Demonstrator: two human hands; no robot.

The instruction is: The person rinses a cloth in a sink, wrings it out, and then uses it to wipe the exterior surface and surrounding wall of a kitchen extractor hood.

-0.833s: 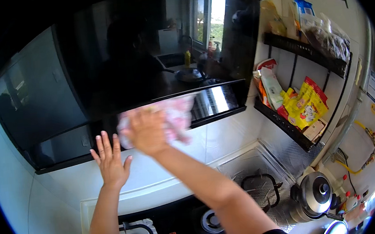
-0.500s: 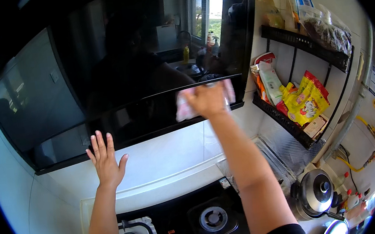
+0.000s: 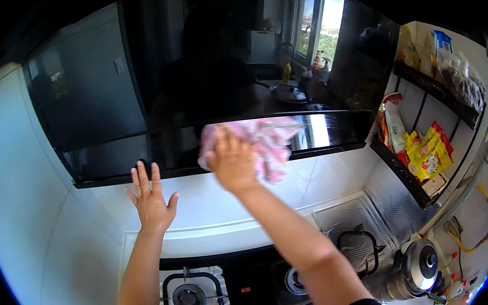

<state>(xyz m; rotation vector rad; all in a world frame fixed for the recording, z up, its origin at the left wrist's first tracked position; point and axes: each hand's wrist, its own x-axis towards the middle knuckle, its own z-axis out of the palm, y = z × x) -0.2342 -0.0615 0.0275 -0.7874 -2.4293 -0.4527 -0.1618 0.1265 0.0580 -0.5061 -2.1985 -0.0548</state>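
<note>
A glossy black range hood point(image 3: 193, 107) spans the wall above the stove, its dark front mirroring a window and a pan. My right hand point(image 3: 234, 162) presses a pink-and-white cloth point(image 3: 270, 144) against the hood's lower strip. The fingers lie over the cloth's left part, and its loose end spreads right and hangs below the hood's bottom edge. My left hand point(image 3: 152, 202) is open with fingers spread, its fingertips at the bottom edge of the hood, left of the cloth. It holds nothing.
Below is a black gas stove with a left burner point(image 3: 189, 299) and a second burner point(image 3: 295, 281) partly behind my right arm. A lidded pot point(image 3: 421, 265) stands at the right. A black wall rack point(image 3: 403, 169) holds food packets, including a yellow bag point(image 3: 428, 151).
My right hand and the cloth have moved left along the hood's lower strip, and more of the cloth shows. The view has shifted; my left hand stays at the hood's bottom edge.
</note>
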